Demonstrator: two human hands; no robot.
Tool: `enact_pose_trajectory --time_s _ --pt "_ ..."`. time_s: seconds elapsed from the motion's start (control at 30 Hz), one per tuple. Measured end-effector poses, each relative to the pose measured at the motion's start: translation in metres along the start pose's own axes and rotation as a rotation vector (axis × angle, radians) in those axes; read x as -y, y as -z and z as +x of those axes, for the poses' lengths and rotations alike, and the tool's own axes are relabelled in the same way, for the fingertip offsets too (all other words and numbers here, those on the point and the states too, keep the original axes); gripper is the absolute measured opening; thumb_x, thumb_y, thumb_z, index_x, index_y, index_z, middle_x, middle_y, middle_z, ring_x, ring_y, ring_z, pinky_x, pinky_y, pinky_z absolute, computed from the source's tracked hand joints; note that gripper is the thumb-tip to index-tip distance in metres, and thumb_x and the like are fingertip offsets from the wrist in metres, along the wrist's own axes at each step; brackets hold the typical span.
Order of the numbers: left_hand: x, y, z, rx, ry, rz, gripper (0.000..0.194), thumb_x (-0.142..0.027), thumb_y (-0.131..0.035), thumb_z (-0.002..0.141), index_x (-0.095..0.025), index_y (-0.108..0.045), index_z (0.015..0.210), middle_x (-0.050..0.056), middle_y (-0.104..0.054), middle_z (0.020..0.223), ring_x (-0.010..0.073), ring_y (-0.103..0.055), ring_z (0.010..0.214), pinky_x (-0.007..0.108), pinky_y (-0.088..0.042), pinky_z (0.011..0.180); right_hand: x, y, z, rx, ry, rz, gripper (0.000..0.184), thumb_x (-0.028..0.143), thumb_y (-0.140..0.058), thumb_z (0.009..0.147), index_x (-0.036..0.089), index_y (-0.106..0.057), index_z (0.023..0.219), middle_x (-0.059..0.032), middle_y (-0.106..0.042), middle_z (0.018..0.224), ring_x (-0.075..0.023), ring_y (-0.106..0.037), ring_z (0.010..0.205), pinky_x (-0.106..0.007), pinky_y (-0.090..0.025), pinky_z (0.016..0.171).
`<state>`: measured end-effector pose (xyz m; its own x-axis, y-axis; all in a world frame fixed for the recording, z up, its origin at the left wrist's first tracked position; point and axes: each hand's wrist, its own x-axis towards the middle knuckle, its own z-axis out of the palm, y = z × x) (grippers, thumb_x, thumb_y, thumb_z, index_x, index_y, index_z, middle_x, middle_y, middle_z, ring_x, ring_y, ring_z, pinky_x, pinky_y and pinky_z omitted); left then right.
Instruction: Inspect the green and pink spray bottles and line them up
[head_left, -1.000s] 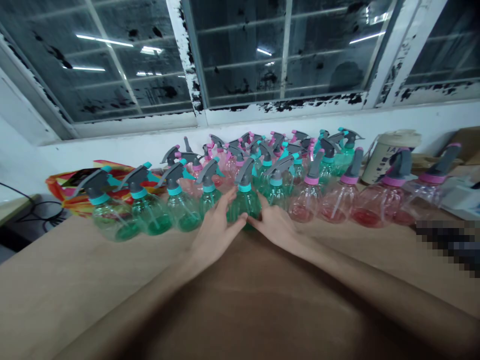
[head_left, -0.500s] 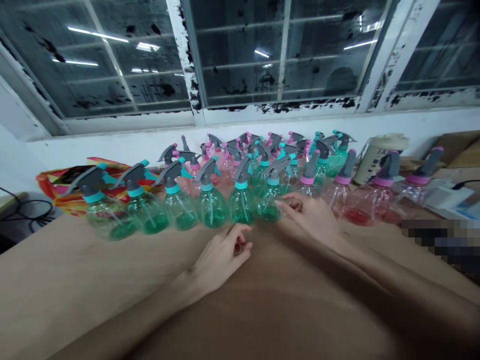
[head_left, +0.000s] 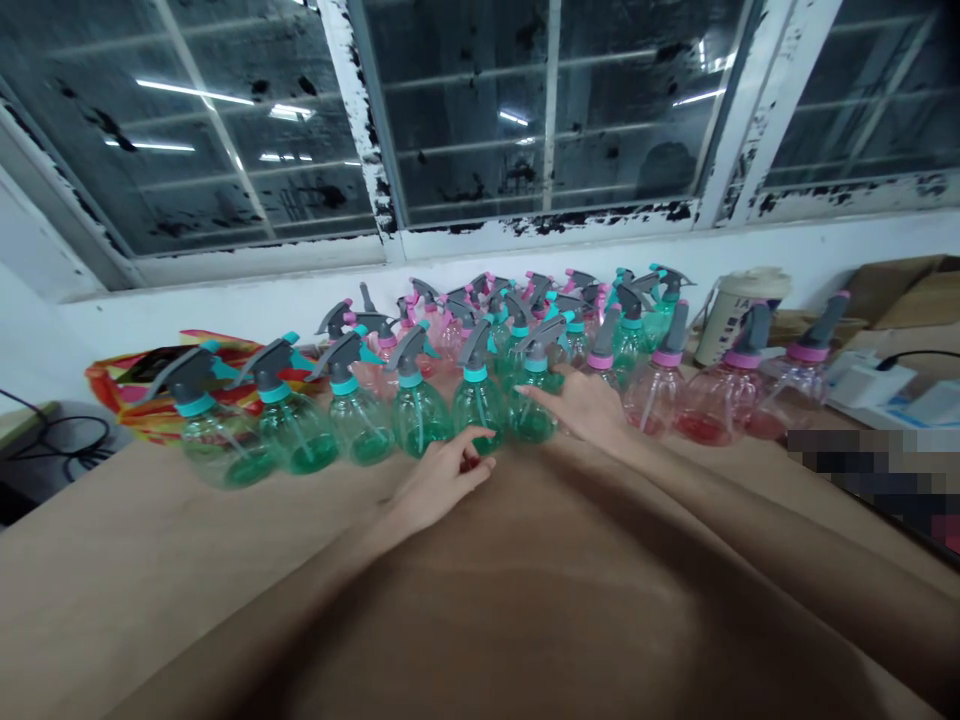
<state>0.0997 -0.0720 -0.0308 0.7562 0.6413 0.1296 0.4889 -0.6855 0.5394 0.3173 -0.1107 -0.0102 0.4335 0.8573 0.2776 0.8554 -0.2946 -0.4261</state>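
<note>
A front row of clear spray bottles with turquoise collars, grey trigger heads and a little green liquid stands on the table. My right hand point(head_left: 589, 405) reaches to the rightmost green spray bottle point(head_left: 531, 422) of that row. Its index finger is stretched out across the bottle's side, and the other fingers are partly hidden. Just in front of the neighbouring green spray bottle point(head_left: 480, 395) is my left hand point(head_left: 442, 482), loosely bent with thumb and index finger apart and nothing between them. Whether its fingertips touch the bottle I cannot tell.
Pink-collared spray bottles point(head_left: 709, 405) with red liquid stand to the right. More pink and green sprayers crowd behind, against the wall. A colourful bag point(head_left: 112, 385) lies at left. A white cup point(head_left: 739, 310), a cardboard box point(head_left: 907, 295) and white plugs point(head_left: 874, 380) are at right.
My right hand has moved left, its index finger now further across the green bottle. My left hand has risen slightly towards the row. The view has shifted a little.
</note>
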Motion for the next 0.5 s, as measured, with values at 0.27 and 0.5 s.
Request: enact_pose_trajectory --time_s 0.27,0.5 --pt "0.000 0.001 -0.001 -0.004 0.022 -0.010 0.034 -0.032 -0.047 0.086 -0.022 -0.049 0.119 -0.002 -0.061 0.074 0.0155 -0.058 0.066 0.027 -0.042 0.062 -0.008 0.009 0.002 0.140 0.099 0.047 0.079 0.072 -0.039 0.075 0.011 -0.051 0.123 -0.0063 -0.065 0.056 -0.0282 -0.066 0.071 -0.035 -0.046 0.061" --pt "-0.015 0.012 -0.010 0.002 0.036 -0.058 0.025 -0.037 -0.047 0.087 -0.023 -0.057 0.105 -0.001 -0.062 0.075 0.0163 -0.059 0.067 0.029 -0.045 0.062 -0.015 0.021 -0.007 0.299 0.197 0.117 0.075 0.071 -0.041 0.075 0.012 -0.050 0.120 0.0005 -0.061 0.048 -0.0188 -0.061 0.047 -0.029 -0.044 0.049"
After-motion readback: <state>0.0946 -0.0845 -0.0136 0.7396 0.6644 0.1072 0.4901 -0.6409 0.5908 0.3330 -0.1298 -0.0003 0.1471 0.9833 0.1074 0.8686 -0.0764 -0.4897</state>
